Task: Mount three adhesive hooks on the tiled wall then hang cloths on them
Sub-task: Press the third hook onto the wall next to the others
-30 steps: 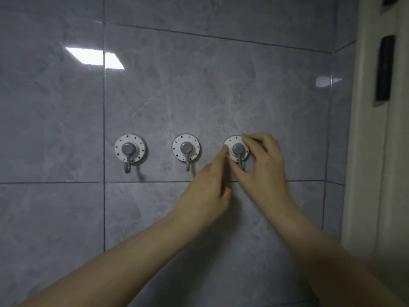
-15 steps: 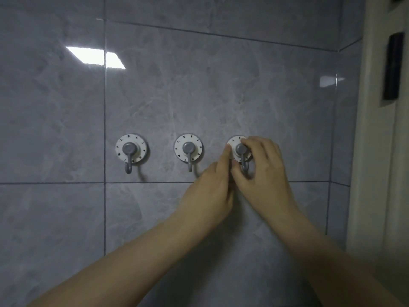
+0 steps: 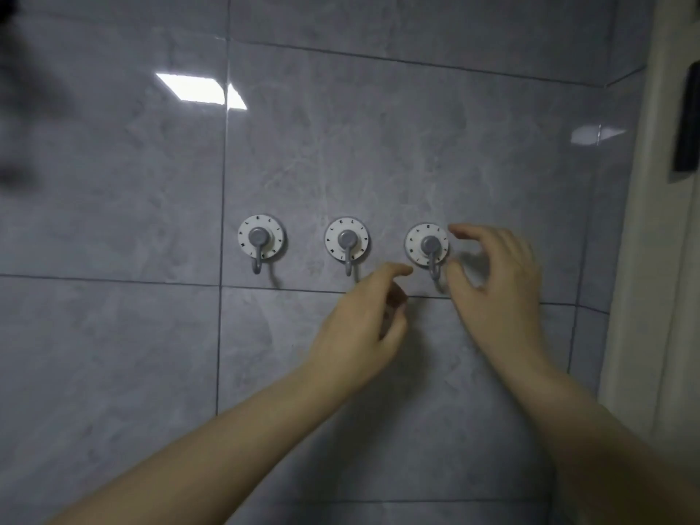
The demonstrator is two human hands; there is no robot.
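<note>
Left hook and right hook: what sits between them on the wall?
Head view: the middle hook sits between the left hook and right hook, with bare tile either side.

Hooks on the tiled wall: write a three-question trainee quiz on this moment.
1. True or false: three hooks, left hook, middle hook and right hook, sit on the tiled wall.
2. Which hook is nearest both the left hand and the right hand? A) left B) middle C) right
3. Fill in: the number of cloths hanging on the hooks is ____.

Key: 1 true; 2 C; 3 zero.
</note>
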